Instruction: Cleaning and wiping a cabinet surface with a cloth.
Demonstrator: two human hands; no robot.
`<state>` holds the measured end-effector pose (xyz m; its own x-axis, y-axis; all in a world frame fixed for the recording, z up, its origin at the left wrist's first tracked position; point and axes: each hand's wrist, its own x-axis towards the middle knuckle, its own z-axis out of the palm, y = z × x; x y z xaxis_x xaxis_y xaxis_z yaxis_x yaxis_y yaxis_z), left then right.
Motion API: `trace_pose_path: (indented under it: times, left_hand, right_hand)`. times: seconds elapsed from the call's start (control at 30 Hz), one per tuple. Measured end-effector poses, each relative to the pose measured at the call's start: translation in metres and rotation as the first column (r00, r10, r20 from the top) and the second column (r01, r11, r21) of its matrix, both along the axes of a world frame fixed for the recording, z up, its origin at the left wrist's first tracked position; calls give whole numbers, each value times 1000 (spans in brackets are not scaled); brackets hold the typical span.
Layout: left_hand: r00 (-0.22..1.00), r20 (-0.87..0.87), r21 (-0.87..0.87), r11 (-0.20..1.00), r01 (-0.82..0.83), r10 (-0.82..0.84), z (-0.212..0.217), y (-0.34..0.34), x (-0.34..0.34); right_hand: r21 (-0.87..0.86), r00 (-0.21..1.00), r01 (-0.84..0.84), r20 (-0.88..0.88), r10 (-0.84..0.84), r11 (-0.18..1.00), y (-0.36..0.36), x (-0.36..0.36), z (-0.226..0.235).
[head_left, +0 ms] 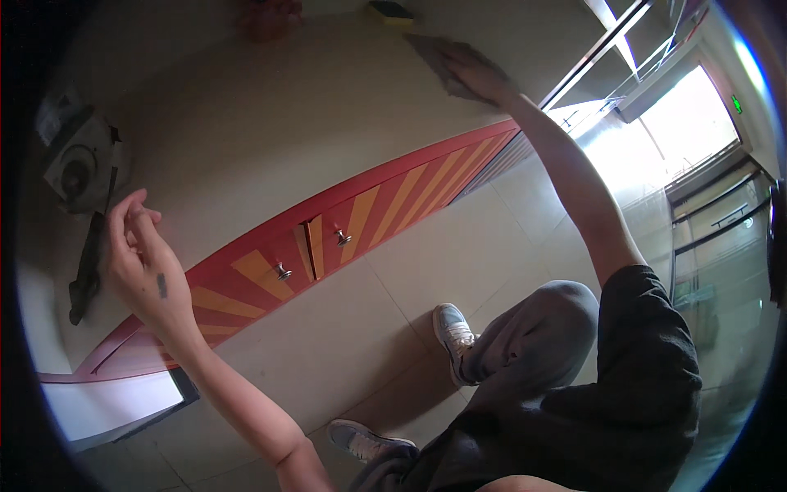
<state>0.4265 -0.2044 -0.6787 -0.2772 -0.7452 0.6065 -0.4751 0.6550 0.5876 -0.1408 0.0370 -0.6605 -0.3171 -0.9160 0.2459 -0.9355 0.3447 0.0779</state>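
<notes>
A grey cloth (434, 59) lies on the pale countertop (270, 115) near its far right end. My right hand (475, 74) rests on the cloth, palm down, with part of it bunched under and around the fingers. Over the left end of the counter is my left hand (152, 266), its fingers loosely bent and apart, holding nothing that I can see. Beside it lies a long black-handled tool (87, 271) with a thin dark shaft; its kind is unclear. A yellow and dark sponge (391, 12) sits beyond the cloth.
A pale box-like device with a round dark part (78, 168) stands at the far left. Something red (269, 18) sits dimly at the back. The counter's red and yellow striped front (369, 215) has two metal knobs. Glass panels (594, 57) edge the right end.
</notes>
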Motion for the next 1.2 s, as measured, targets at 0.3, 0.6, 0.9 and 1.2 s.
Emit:
trace_pose_path:
  times: [0.3,0.6,0.9,1.2]
  left_hand:
    - [999,22,-42,999,-25,26,-1,-2,-6]
    - [999,-33,-56,998,-21,19,-2,6,-6]
    - [997,-51,-45,997,-56,54,7,11,-6]
    - [981,-193,-89,996,-7,-10,7,10,-7]
  right_hand:
    - [93,952,-64,-294,88,994,15,-48,-6]
    - [-94,946,229,255,-199,969,20,10,-14]
    - [18,998,66,-17,-65,998,40,77,-14]
    - [201,883,-348,-257,392,916,-19,235,-8]
